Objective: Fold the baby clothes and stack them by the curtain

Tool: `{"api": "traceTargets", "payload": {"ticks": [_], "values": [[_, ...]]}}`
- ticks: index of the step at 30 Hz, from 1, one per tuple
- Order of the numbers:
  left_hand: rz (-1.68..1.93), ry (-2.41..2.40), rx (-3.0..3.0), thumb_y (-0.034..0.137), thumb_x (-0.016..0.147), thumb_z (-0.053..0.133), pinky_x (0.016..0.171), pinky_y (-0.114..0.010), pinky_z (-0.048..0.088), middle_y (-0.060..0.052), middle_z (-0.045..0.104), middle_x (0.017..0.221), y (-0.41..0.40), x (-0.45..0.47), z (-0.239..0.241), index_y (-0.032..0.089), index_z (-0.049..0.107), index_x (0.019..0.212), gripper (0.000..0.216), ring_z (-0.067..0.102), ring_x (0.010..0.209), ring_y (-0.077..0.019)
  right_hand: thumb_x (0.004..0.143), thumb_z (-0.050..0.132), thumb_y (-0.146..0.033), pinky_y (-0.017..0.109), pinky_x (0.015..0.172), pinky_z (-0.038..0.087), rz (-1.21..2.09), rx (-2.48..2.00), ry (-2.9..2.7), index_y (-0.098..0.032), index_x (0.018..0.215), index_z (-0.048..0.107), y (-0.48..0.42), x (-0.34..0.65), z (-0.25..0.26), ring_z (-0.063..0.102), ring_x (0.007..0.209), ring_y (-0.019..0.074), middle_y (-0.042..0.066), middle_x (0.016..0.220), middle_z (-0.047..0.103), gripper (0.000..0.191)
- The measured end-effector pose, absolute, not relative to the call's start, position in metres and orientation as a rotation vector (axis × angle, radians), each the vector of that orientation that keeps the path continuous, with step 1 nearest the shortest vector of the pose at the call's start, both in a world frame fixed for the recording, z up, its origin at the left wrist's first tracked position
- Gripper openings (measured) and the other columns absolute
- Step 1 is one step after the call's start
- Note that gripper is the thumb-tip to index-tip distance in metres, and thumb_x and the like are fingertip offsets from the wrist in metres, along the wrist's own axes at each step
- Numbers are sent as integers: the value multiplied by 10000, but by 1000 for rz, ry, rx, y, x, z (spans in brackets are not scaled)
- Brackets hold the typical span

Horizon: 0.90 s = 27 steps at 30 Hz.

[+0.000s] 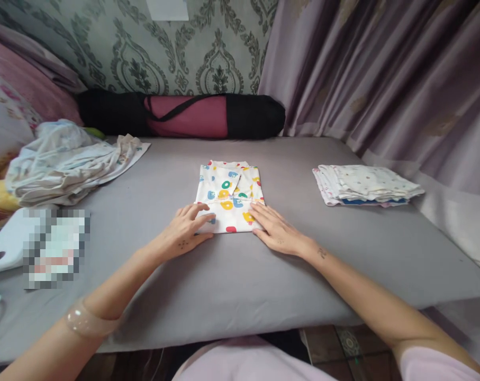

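Note:
A small white garment [231,185] with a colourful print lies folded into a neat rectangle in front of me; a collar shows along its far edge. At its near left corner rests my left hand [188,227], fingers spread and slightly bent over the cloth, the thumb along the near edge. My right hand [277,227] lies flat on the near right corner with its fingers stretched out. Both hands touch the fabric, and neither grips it.
Several folded cloths [369,184] form a stack on the right. Crumpled clothes [71,161] lie at the left, behind a white device [13,238] and a blurred-out object [57,248]. A black and maroon long bag [188,116] runs along the wall. Grey fabric [232,286] covers the surface.

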<state>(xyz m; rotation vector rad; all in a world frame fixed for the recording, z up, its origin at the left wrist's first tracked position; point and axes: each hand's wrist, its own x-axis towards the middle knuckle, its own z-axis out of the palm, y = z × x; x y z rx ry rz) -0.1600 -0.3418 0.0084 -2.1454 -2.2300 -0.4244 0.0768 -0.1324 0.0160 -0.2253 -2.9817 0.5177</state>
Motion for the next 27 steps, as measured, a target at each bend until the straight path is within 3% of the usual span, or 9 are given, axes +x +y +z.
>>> {"api": "traceTargets", "payload": {"ticks": [2,5,8,13,17,22,27], "values": [[-429,-2121,-2247,418,974,435,940,-412,455,-104,605,1227,-344,-159,11,241,622,1175,327,560,1142,-254,1009,348,-359,478,1192,205,459,-196,-2959,-221,1404,487,-139,83,16,329,1420,220,89,1504,427,441],[-370,-1980,-2352,306,992,398,865,-346,487,-93,658,1100,-343,-157,14,207,646,1092,286,613,1006,-208,1002,391,-315,443,1152,298,439,-175,-2928,-207,1316,569,-141,84,16,456,1331,205,94,1417,529,378],[-294,-1903,-2341,249,987,384,831,-338,494,-96,682,1040,-341,-153,18,182,644,1036,273,633,955,-205,982,436,-301,411,1116,353,421,-164,-2900,-196,1289,588,-140,81,16,489,1299,203,99,1393,552,358],[-447,-1992,-2158,249,977,396,781,-309,502,-80,706,975,-336,-150,25,182,615,981,228,664,893,-188,907,530,-305,447,1140,325,368,-215,-2881,-202,1341,545,-142,78,18,476,1312,224,99,1417,528,446],[-571,-2037,-2015,261,980,388,764,-314,505,-83,714,958,-331,-153,28,181,598,990,224,675,855,-190,848,502,-147,458,1163,293,263,-230,-2867,-180,1364,530,-135,72,15,449,1342,224,112,1442,502,517],[-429,-1969,-2209,354,970,444,910,-394,502,-124,703,1099,-336,-164,17,167,591,1128,286,651,1057,-246,798,428,-19,428,1140,347,234,-211,-2906,-164,1347,553,-119,65,10,478,1325,200,110,1404,544,581],[-405,-2023,-2268,181,910,399,1071,-409,430,-99,603,1342,-345,-184,6,193,547,1313,429,524,1284,-229,808,375,-4,424,1147,340,244,-191,-2930,-165,1364,541,-116,65,13,458,1341,191,94,1407,542,602]]}}
